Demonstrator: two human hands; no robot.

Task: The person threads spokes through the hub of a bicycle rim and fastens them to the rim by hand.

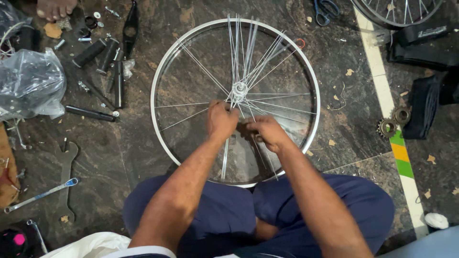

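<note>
A silver bicycle wheel rim (156, 76) lies flat on the dark stone floor in front of my crossed legs. Thin steel spokes (248, 52) fan out from the central hub (239, 89), many bunched loose toward the far side. My left hand (221, 119) is closed around spokes just below the hub. My right hand (266, 131) sits beside it, fingers pinched on a spoke near the hub. Both hands almost touch each other.
Black handlebar grips and tubes (98, 52) lie at the far left, beside a clear plastic bag (29, 83). A flat spanner (67, 172) and a chrome wrench (43, 195) rest at the left. Two sprockets (393, 122), black tyres (425, 110), scissors (326, 9) and another wheel (397, 12) are at the right.
</note>
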